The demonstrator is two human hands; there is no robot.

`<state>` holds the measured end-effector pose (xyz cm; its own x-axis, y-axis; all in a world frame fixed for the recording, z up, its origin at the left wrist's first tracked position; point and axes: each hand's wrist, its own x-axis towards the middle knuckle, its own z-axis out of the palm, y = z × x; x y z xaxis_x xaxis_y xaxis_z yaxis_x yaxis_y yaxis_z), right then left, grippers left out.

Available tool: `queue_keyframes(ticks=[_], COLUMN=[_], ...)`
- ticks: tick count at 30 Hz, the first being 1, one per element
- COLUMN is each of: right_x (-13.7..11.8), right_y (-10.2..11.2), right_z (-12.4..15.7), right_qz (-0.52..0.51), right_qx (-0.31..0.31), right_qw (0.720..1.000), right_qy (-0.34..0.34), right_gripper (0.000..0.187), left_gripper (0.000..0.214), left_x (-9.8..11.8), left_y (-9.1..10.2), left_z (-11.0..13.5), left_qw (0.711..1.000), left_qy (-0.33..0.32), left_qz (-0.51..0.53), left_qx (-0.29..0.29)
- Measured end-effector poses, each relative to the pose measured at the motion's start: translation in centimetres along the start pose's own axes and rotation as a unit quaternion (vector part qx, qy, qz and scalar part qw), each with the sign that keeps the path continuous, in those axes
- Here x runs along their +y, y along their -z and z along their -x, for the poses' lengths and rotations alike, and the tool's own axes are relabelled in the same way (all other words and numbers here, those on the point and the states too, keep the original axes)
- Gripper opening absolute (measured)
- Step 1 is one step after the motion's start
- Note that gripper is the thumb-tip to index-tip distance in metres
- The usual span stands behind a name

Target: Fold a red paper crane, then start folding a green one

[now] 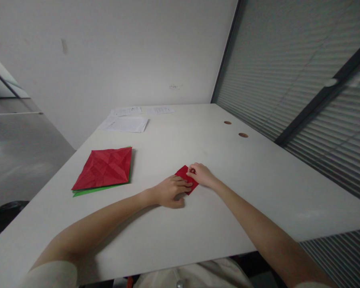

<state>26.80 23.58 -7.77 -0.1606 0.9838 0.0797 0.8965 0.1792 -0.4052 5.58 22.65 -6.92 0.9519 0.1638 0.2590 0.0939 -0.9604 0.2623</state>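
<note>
A small folded red paper (pixel 184 173) lies on the white table (pixel 216 216) in front of me. My left hand (pixel 169 191) rests on its near left part, fingers stretched flat across it and pressing it down. My right hand (pixel 200 174) sits at the paper's right side, fingers curled in a pinch on its upper edge. Both forearms reach across the table from the near edge.
To the left lies a creased red paper square (pixel 105 167) on top of a green sheet (pixel 91 190). White printed sheets (pixel 126 123) lie at the table's far end. Two round cable holes (pixel 243 135) sit near the blinds (pixel 291 80) on the right.
</note>
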Motion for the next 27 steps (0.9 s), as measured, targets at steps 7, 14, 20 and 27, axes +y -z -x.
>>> queue_keyframes(ticks=[7, 14, 20, 27], right_x=[-0.3, -0.3, -0.3, 0.9], right_y=[0.2, 0.0, -0.4, 1.9], right_z=[0.1, 0.1, 0.4, 0.8], right_qz=[-0.003, -0.050, 0.019, -0.051], right_qx=[0.005, 0.007, 0.040, 0.004], right_qw=[1.000, 0.998, 0.998, 0.999], right_qy=[-0.005, -0.028, -0.040, 0.006], right_gripper=[0.007, 0.017, 0.016, 0.025], left_gripper=[0.048, 0.039, 0.033, 0.038], left_x=[0.0, 0.0, 0.3, 0.4], left_y=[0.0, -0.1, -0.1, 0.0], left_z=[-0.1, -0.2, -0.3, -0.1], left_qw=[1.000, 1.000, 0.999, 0.999], left_qy=[0.006, 0.013, 0.025, 0.025], left_qz=[0.002, -0.004, -0.020, -0.029], left_qx=[0.001, 0.012, -0.004, 0.001])
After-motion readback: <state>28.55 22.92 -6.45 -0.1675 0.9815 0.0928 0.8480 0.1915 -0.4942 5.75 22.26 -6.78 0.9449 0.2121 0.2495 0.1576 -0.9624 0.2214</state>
